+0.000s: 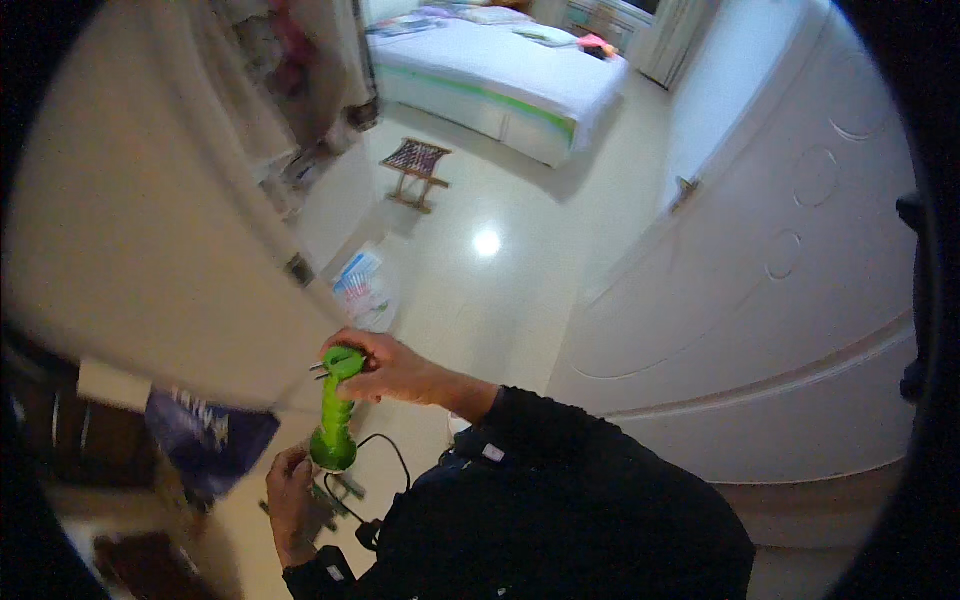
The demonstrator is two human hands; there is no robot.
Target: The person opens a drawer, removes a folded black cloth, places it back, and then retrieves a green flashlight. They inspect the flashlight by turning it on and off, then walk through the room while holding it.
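Observation:
In front of me is a bright green plug-in device (336, 415) with a ribbed neck, a rounded lower end and two metal prongs sticking out to the left at its top. Its exact kind is hard to tell. My right hand (400, 372) is closed around the top, thumb and fingers pressed on either side. Lower down, my left hand (290, 505) has its fingertips bent against the left side of the rounded end. A black cable (402, 458) loops beside that end; where it joins is not clear.
Pale doors stand at my left (150, 230) and right (760, 300). A small woven folding stool (416, 160) and a bag of packages (362, 285) are on the floor ahead. Beyond is a bed (490, 60). A purple bag (210, 440) hangs at the lower left.

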